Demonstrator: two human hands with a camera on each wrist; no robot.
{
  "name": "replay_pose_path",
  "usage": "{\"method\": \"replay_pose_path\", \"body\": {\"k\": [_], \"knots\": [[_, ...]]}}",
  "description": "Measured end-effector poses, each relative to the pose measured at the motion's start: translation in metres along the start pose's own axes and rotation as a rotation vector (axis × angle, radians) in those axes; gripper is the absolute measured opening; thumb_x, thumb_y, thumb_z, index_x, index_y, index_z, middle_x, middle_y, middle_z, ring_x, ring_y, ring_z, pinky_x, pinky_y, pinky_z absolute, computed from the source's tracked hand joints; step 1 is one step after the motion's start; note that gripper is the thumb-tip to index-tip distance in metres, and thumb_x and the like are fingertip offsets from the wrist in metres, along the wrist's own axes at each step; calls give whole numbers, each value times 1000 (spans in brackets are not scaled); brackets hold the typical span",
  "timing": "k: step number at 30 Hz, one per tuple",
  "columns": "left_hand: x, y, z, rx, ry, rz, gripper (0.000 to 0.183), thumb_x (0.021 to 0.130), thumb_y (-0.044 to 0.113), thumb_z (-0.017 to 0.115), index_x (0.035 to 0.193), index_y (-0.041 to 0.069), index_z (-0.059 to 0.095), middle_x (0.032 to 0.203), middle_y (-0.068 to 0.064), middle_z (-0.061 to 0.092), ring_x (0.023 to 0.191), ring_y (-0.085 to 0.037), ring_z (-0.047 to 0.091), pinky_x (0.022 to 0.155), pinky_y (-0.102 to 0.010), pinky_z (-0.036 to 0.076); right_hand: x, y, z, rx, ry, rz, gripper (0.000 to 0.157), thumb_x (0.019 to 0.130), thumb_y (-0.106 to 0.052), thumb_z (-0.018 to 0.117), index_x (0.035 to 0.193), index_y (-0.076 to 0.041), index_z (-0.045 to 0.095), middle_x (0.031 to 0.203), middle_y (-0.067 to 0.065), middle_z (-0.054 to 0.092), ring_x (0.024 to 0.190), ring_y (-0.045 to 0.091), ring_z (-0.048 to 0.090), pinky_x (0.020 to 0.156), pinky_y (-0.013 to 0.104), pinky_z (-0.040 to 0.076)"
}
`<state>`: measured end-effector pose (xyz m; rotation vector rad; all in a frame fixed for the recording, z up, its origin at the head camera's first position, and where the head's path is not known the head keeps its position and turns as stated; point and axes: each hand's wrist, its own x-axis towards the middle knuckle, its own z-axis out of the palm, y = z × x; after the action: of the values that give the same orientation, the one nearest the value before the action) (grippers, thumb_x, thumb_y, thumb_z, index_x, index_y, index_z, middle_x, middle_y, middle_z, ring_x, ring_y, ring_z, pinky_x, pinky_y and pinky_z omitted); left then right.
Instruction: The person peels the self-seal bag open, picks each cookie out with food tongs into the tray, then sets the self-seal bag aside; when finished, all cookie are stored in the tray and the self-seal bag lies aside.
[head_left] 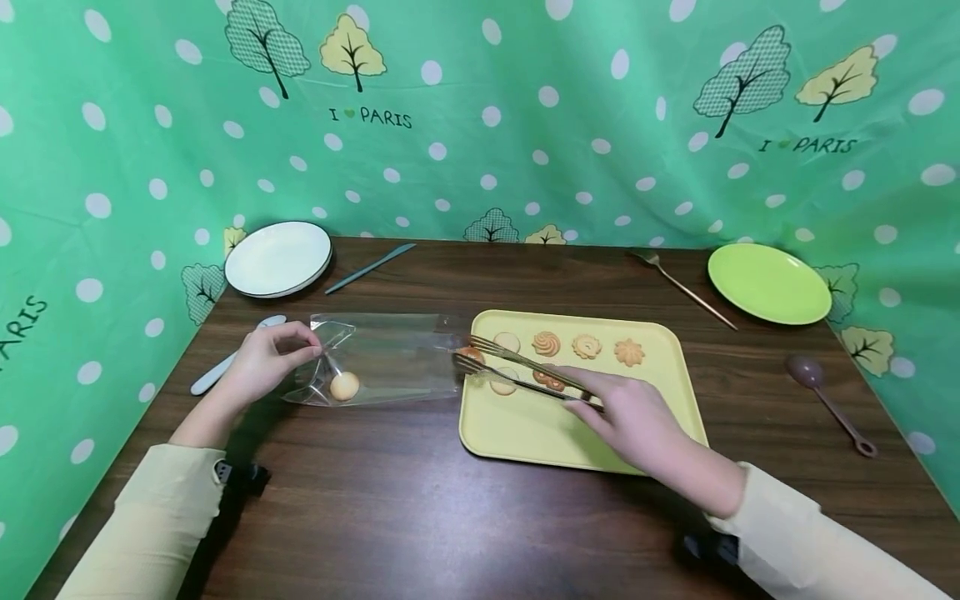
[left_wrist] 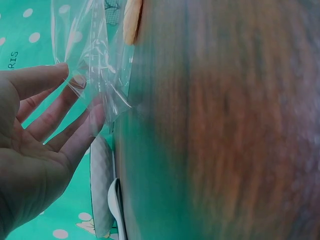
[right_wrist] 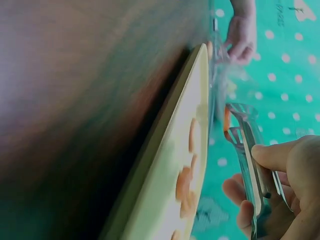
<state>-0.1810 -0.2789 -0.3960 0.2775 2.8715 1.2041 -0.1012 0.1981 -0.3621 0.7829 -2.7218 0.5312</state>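
My left hand (head_left: 264, 367) pinches a corner of a clear plastic bag (head_left: 405, 354) lying on the table. In the left wrist view, thumb and forefinger meet at the film. Inside the bag, near this hand, sits a round pale cookie (head_left: 344, 386). My right hand (head_left: 641, 417) grips metal tongs (right_wrist: 248, 165) with fork-like ends over the yellow tray (head_left: 540, 433). Between the tong ends is an orange-brown cookie (head_left: 471, 356), at the tray's left edge beside the bag's right end. Several cookies of various shapes, among them a swirl cookie (head_left: 546, 343), lie on the tray.
A white plate (head_left: 277, 258) and a blue-grey knife (head_left: 370, 268) are at the back left. A pale-handled utensil (head_left: 213, 375) lies behind my left hand. To the right are a gold fork (head_left: 693, 296), a green plate (head_left: 768, 283) and a brown spoon (head_left: 832, 408).
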Motion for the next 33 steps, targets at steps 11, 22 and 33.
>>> {"method": "replay_pose_path", "body": {"k": [11, 22, 33], "knots": [[-3, -1, -1, -11, 0, -4, 14, 90, 28, 66, 94, 14, 68, 95, -5, 65, 85, -17, 60, 67, -27, 47, -65, 24, -32, -49, 120, 119, 46, 78, -17, 78, 122, -19, 64, 90, -3, 71, 53, 0, 40, 52, 27, 36], [-4, -2, -1, -3, -7, -20, 15, 89, 28, 67, 95, 15, 67, 96, -5, 65, 84, -19, 59, 67, -28, 47, -109, 44, -42, -114, 104, 270, 43, 83, -20, 74, 123, -14, 62, 51, -14, 37, 45, -2, 21, 47, 25, 26], [-4, -1, -2, 3, -9, -11, 14, 90, 27, 66, 95, 14, 67, 95, -6, 64, 84, -20, 55, 67, -28, 44, -115, 52, -37, -125, 103, 259, 46, 77, -18, 78, 120, -11, 63, 60, 0, 59, 47, -1, 27, 47, 27, 30]]}}
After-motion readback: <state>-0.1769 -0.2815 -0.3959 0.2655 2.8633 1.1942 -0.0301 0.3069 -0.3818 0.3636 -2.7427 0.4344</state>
